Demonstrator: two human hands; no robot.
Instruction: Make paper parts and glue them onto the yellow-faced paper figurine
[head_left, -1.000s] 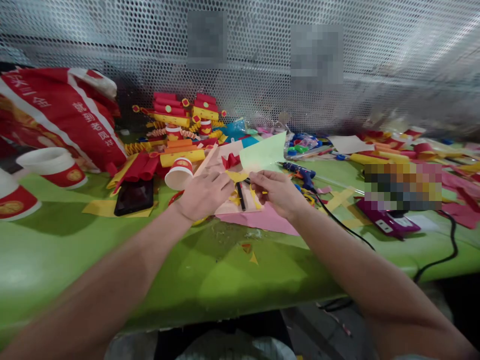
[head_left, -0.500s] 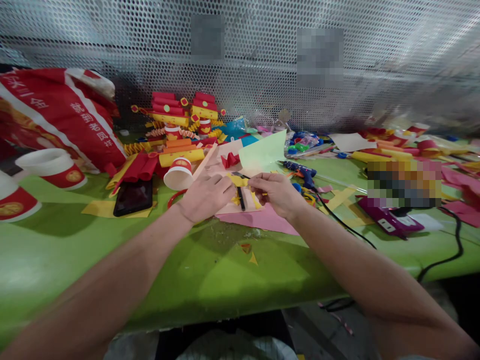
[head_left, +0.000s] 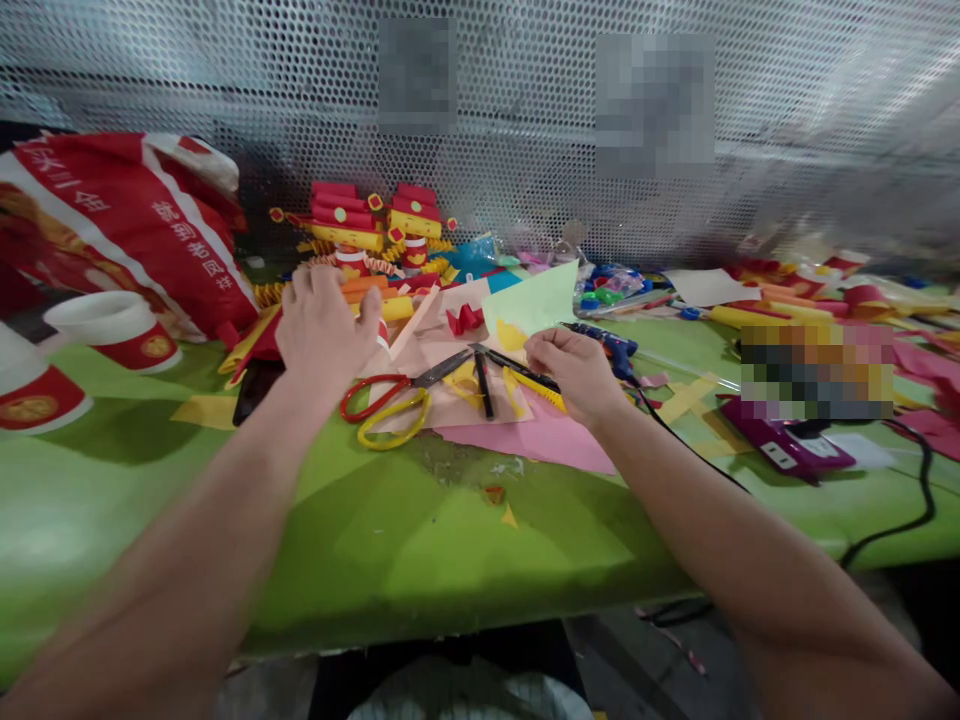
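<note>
My left hand (head_left: pixel 322 325) is raised with fingers spread over the orange and yellow paper rolls, partly hiding a paper cup and a dark phone (head_left: pixel 257 388). My right hand (head_left: pixel 566 365) is closed in a pinch on a small yellow paper piece (head_left: pixel 511 335), in front of a pale green sheet (head_left: pixel 534 300). Between the hands lie scissors (head_left: pixel 405 392) with red and yellow handles, a black pen-like stick (head_left: pixel 484 384), a yellow-and-black cutter (head_left: pixel 536 380) and yellow scraps, on peach paper and a pink sheet (head_left: pixel 529 442).
White-and-red paper cups (head_left: pixel 120 330) stand at the left by a red bag (head_left: pixel 127 230). Two red-and-yellow paper models (head_left: pixel 345 215) stand behind. A blue glue gun (head_left: pixel 615 350) with a black cord, and a purple box (head_left: pixel 784 440), are at the right.
My left hand has moved left and up from the centre and its fingers have spread, uncovering the scissors. My right hand has shifted slightly right, bringing the yellow piece with it.
</note>
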